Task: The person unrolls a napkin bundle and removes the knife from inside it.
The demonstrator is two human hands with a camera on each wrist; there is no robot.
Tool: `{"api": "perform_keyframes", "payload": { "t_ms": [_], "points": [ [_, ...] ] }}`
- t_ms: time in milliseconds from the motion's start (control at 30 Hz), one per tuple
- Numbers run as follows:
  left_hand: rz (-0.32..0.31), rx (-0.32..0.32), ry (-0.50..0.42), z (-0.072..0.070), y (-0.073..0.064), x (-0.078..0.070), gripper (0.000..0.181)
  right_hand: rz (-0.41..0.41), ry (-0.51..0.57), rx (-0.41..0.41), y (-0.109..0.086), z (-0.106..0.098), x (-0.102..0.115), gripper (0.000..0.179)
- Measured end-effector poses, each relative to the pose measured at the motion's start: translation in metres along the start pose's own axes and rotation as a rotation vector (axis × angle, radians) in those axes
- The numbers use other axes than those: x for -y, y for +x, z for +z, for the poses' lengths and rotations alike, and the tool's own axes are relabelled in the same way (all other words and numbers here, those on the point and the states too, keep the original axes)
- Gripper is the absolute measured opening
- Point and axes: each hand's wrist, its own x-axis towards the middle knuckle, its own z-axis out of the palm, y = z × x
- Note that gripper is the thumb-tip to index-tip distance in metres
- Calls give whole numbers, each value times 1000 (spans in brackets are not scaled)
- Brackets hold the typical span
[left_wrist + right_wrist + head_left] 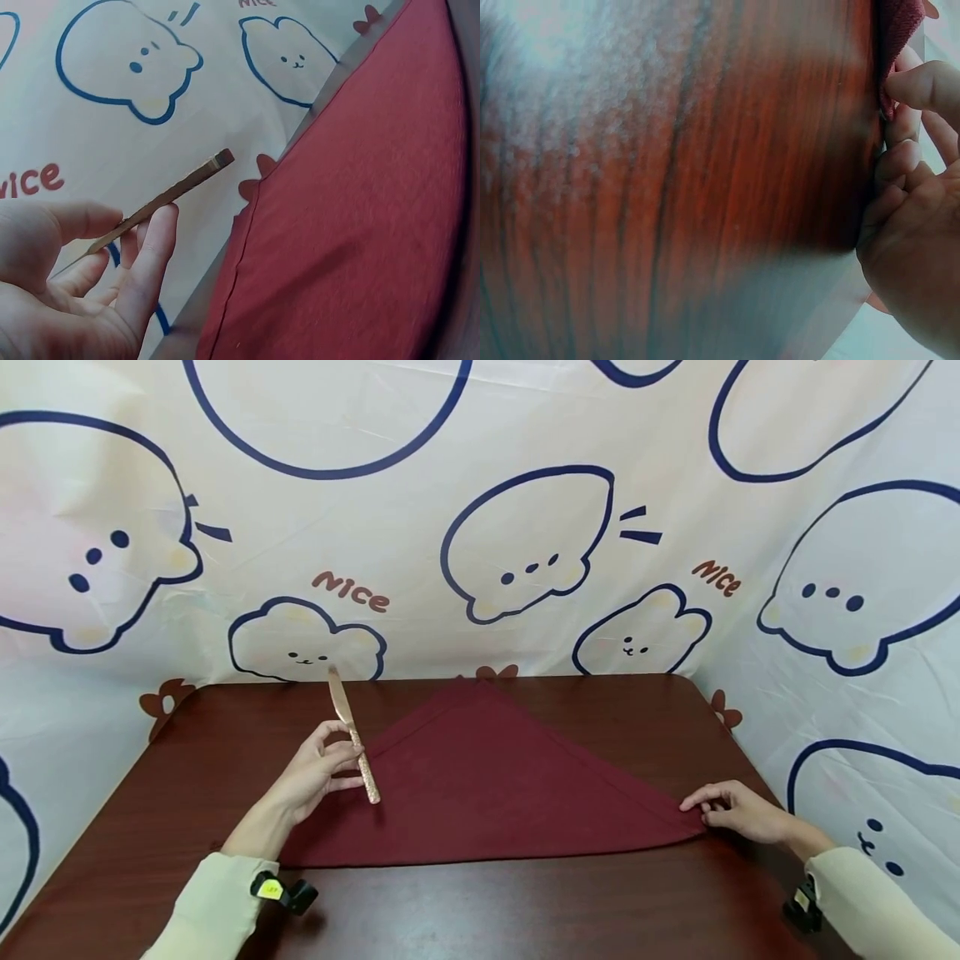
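Note:
A dark red cloth napkin (495,777), folded into a triangle, lies on the table with its point toward the back wall. My left hand (327,768) pinches a gold table knife (365,768) by its textured handle, above the napkin's left part. The blade points up and away; in the left wrist view the knife's handle end (223,157) faces the napkin. On the right, my right hand (738,812) pinches the napkin's right corner between thumb and fingers. The right wrist view shows the corner of the cloth (900,37) between them.
The brown wooden table (480,910) has rounded corners. A pale fabric backdrop (525,410) with blue cartoon outlines stands behind it and at both sides. Each wrist carries a small black camera (300,896) on a strap.

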Motion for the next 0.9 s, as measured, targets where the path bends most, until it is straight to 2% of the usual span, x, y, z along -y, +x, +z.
{"api": "perform_keyframes", "payload": {
  "t_ms": [267, 600, 900],
  "points": [
    [4, -4, -35, 20, 11, -4, 31, -20, -2, -16, 2, 1, 2, 21],
    [7, 35, -41, 48, 24, -4, 33, 19, -30, -29, 0, 1, -1, 20],
    [-3, 53, -63, 70, 41, -4, 33, 1, -18, -21, 1, 0, 2, 19]
  ]
}}
